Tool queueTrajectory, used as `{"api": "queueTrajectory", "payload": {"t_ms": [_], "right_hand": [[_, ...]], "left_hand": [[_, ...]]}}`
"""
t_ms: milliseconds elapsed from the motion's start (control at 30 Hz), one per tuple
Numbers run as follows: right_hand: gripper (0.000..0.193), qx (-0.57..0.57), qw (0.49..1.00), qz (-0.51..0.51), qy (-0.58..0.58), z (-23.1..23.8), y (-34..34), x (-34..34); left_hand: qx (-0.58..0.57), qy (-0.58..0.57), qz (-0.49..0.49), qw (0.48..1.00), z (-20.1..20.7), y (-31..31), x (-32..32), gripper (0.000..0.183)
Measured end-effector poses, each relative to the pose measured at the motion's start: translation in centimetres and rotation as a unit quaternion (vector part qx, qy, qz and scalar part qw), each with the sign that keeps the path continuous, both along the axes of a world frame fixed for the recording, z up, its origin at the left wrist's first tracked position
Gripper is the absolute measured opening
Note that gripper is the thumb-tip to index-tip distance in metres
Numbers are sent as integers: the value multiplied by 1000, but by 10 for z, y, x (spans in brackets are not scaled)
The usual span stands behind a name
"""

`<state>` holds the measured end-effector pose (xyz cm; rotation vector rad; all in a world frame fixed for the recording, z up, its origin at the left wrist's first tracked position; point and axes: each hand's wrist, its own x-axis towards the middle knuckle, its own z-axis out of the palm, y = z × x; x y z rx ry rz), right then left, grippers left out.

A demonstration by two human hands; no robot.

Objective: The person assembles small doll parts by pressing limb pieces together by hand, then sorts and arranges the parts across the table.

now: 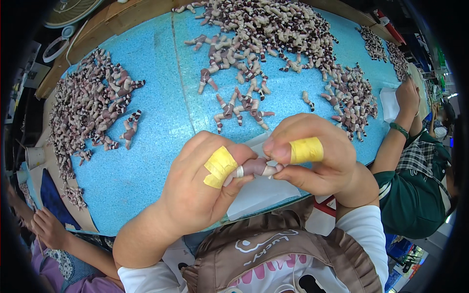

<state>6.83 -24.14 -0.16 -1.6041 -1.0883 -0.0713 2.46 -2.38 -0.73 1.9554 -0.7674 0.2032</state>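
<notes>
Between my two hands, above the table's near edge, is a small doll-like figure part with a mauve middle and pale, white-banded ends. My left hand pinches its left end, thumb below and fingers above. At its right end my right hand closes with thumb and forefinger. Yellow tape is wrapped on a finger of each hand. Beneath them lies a white sheet. Just beyond my hands are a few similar mauve and pale figure parts, some with several limbs spreading out.
The blue tabletop carries a big heap of limb pieces at the far side. More parts are piled at left and right. Co-workers' hands show at the left and right. A wooden rim edges the back.
</notes>
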Motion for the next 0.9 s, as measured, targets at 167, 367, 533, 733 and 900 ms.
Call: {"api": "queueTrajectory", "payload": {"t_ms": [167, 367, 533, 733, 900], "right_hand": [[30, -11, 1000, 5, 3, -6, -3, 1], [30, -38, 998, 17, 40, -4, -5, 0], [27, -88, 995, -47, 22, 2, -3, 2], [19, -280, 908, -293, -105, 5, -46, 32], [15, -484, 808, -334, 35, 1, -51, 34]], "left_hand": [[26, -31, 4, 999, -2, 0, 3, 22], [23, 9, -7, 1000, -5, 1, 0, 18], [70, 8, -11, 997, -2, 6, 6, 19], [181, -76, 430, 881, -2, 50, 23, 34], [100, -121, 355, 922, -16, 40, 28, 37]]}}
